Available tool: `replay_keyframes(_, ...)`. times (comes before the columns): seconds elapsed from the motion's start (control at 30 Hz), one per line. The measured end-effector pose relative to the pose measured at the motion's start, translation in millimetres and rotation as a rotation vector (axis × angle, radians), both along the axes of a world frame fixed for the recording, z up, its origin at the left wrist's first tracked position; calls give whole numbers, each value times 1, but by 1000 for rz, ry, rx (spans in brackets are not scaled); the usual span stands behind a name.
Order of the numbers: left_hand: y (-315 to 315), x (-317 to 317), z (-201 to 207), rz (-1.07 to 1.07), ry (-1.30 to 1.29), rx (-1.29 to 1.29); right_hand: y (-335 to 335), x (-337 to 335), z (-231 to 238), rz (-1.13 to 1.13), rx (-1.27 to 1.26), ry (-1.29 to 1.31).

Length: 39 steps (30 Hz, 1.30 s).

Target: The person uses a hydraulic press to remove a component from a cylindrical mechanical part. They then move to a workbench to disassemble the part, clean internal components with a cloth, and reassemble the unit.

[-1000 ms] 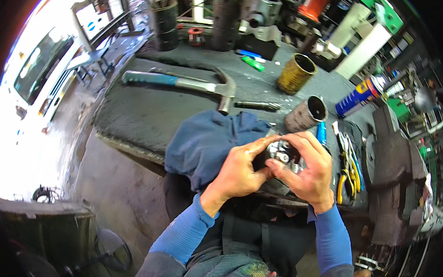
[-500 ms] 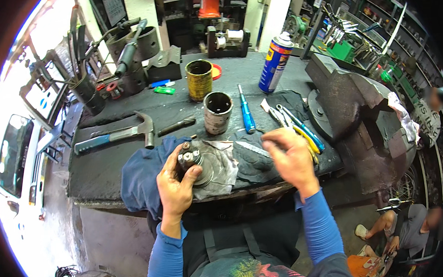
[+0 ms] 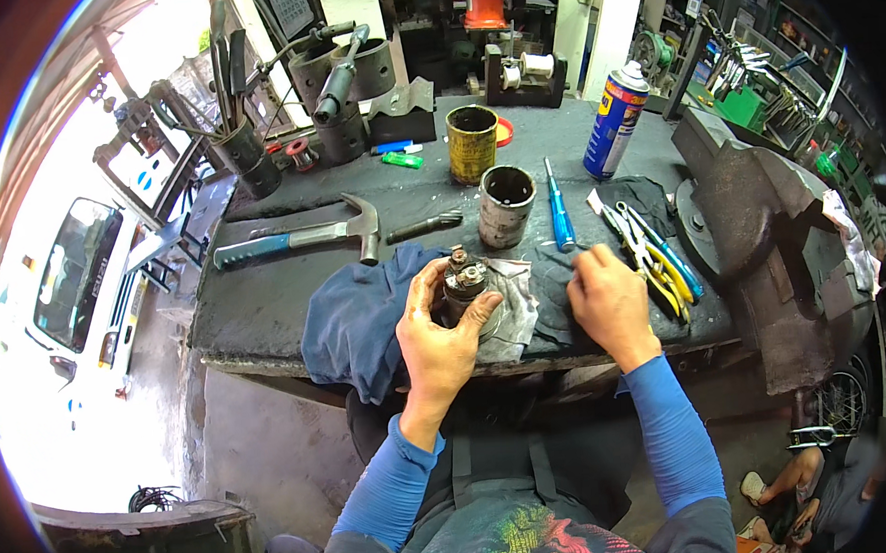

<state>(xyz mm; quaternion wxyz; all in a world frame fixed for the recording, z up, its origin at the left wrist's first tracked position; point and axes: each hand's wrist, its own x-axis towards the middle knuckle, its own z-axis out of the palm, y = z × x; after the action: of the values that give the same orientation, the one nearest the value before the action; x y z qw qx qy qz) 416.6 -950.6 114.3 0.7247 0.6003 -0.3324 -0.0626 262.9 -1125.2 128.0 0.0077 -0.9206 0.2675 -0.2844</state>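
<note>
My left hand [image 3: 431,332] is closed around a short, dark cylindrical metal part [image 3: 466,287] with terminal-like studs on its upper end. It holds this above a grubby grey-white cloth [image 3: 517,313] at the bench's front edge. A crumpled blue rag [image 3: 350,321] lies just left of that hand. My right hand [image 3: 610,303] has its fingers curled closed over a dark cloth [image 3: 554,296]; whatever they hold, if anything, is hidden. Beyond it lies a blue-handled screwdriver [image 3: 560,210], and to its right are yellow-handled pliers [image 3: 668,277].
A claw hammer [image 3: 301,236] lies left on the dark bench [image 3: 266,331]. Two tins, one grimy white [image 3: 506,218] and one yellow [image 3: 473,155], stand mid-bench near a blue spray can [image 3: 615,122]. A heavy vise-like metal body [image 3: 761,220] fills the right end. Someone sits at lower right.
The whole view has shifted, so the bench sits further right. My right hand's fingers have curled closed. A pale strip beside it is no longer visible. My left hand keeps the metal part.
</note>
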Motion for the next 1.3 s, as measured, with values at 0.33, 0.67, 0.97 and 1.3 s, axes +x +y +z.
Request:
replay_keyframes(0.33,12,5,6,-98,-31,78,66,-15,23,61,705,-398)
replay_keyframes(0.67,15,9,15,-142,45,62,87,-11,10,225,621,-455)
replay_keyframes(0.97,11,16,15,-291,61,45,75,-9,16,161,659,-346)
replay_keyframes(1.3,19,31,8,-364,-2,81,83,5,11,240,813,-480)
